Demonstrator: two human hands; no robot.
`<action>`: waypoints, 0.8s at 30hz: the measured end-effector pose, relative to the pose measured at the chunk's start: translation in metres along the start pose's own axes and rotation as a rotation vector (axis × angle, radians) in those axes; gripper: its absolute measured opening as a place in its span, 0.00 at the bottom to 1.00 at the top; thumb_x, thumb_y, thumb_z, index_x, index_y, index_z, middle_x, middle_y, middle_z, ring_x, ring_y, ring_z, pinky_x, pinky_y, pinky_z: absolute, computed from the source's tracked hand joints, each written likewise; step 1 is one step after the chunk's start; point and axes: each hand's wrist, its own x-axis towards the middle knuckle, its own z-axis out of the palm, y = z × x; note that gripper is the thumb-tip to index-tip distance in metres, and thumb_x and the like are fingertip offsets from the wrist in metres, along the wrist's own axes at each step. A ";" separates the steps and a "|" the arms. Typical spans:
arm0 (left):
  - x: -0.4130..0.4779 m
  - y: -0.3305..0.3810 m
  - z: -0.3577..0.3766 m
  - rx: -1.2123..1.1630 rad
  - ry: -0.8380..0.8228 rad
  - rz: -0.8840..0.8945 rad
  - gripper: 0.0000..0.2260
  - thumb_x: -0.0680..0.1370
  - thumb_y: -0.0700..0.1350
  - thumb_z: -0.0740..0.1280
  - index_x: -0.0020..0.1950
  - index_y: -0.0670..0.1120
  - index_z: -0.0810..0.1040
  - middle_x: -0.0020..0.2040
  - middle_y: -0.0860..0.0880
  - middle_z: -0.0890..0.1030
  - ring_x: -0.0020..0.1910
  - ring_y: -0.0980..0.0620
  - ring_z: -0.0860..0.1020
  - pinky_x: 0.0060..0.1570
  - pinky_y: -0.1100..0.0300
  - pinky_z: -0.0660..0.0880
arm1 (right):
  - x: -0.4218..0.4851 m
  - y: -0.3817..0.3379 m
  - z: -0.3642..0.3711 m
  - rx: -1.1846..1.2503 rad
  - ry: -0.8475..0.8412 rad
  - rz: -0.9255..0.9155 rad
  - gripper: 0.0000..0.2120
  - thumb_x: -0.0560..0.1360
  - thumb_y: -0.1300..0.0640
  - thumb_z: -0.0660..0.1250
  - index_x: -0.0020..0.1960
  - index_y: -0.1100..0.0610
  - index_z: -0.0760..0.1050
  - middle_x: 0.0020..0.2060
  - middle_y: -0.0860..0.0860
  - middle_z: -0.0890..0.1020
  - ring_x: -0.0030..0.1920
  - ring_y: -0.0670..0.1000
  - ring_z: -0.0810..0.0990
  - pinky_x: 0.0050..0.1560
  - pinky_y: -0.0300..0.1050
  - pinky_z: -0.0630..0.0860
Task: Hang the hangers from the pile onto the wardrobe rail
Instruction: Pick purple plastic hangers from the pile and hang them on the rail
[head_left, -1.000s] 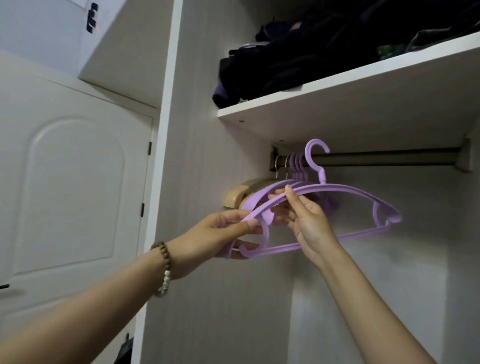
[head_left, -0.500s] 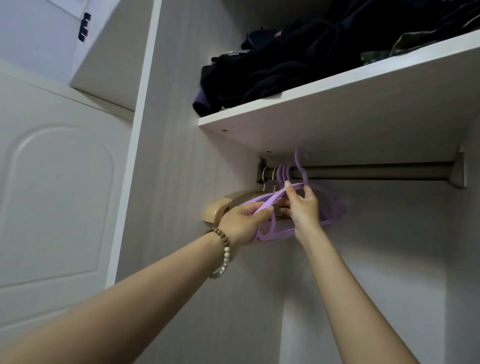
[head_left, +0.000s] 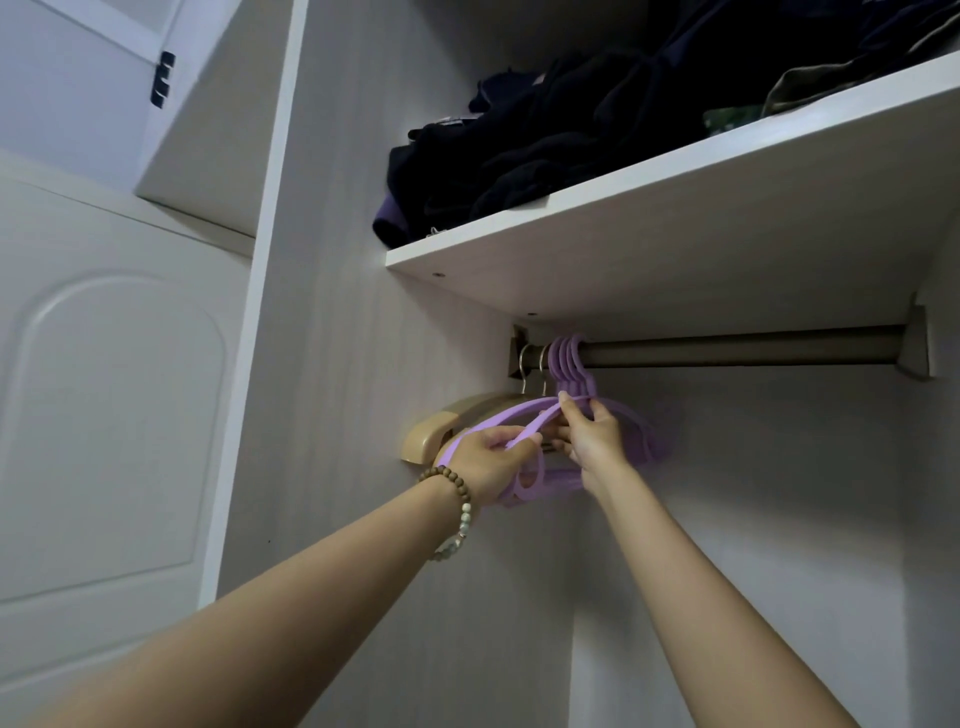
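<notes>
Head view: a second ago the purple hanger (head_left: 545, 415) was held out in front of the rail (head_left: 727, 351), hook free. Now its hook sits over the rail's left end, packed against the other purple hooks (head_left: 569, 358), just right of two wooden hangers (head_left: 431, 441). The left hand (head_left: 493, 457) grips the hanger's arm below the rail, and the right hand (head_left: 592, 441) pinches its shoulder just under the hooks. I judge this one hung, needing only release. No pile shows. No writing or brand is legible.
</notes>
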 end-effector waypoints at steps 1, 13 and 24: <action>0.001 -0.002 -0.001 0.005 0.001 -0.007 0.14 0.75 0.48 0.68 0.59 0.45 0.79 0.50 0.43 0.83 0.49 0.44 0.81 0.44 0.53 0.81 | 0.001 0.002 -0.001 0.007 0.003 0.008 0.26 0.77 0.56 0.65 0.71 0.60 0.63 0.45 0.60 0.80 0.32 0.51 0.79 0.23 0.36 0.75; -0.024 -0.013 -0.038 0.029 -0.056 0.018 0.13 0.76 0.44 0.67 0.60 0.43 0.74 0.43 0.48 0.78 0.37 0.55 0.76 0.39 0.63 0.76 | -0.039 0.018 0.001 -0.258 0.022 -0.136 0.43 0.69 0.48 0.73 0.75 0.54 0.53 0.64 0.55 0.70 0.62 0.52 0.72 0.60 0.46 0.70; -0.091 0.014 -0.143 0.266 0.198 0.277 0.13 0.78 0.50 0.62 0.62 0.50 0.75 0.54 0.50 0.80 0.47 0.54 0.81 0.49 0.57 0.79 | -0.123 -0.004 0.069 -0.460 -0.065 -0.631 0.33 0.71 0.42 0.65 0.71 0.54 0.64 0.71 0.49 0.65 0.72 0.47 0.61 0.71 0.41 0.57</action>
